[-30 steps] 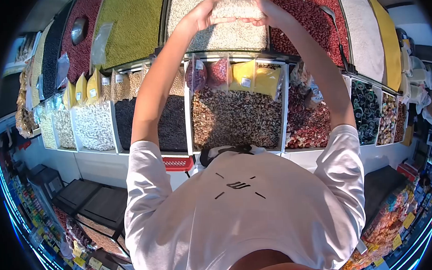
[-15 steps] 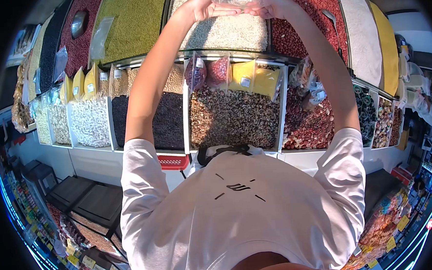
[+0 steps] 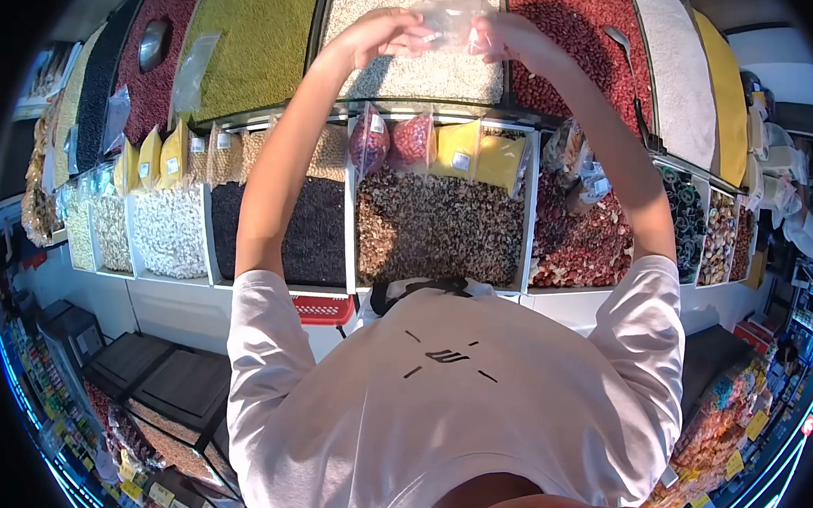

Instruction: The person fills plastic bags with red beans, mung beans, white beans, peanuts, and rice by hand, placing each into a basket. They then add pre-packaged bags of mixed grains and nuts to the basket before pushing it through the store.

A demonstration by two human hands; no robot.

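A clear plastic bag [image 3: 452, 14] hangs between my two hands, above a bin of pale grains [image 3: 406, 77]. My left hand [image 3: 384, 36] pinches the bag's left edge with bent fingers. On the opposite edge, my right hand [image 3: 517, 38] grips the film between thumb and fingers. The bag looks see-through, with no contents visible in it. Just right of my right hand lies a bin of red beans or peanuts [image 3: 560, 25], partly in shadow.
A metal scoop [image 3: 154, 44] rests in dark red beans, and a long-handled spoon [image 3: 624, 49] leans at the red bin's right edge. Filled bags [image 3: 459, 150] line the ledge between the bin rows. Below stands a bin of mixed grains [image 3: 442, 224]. A red basket [image 3: 324, 309] sits low.
The bag has gone from lying flat across both palms to being held up and spread by its edges. Both hands have turned, curled their fingers and come slightly lower in view.
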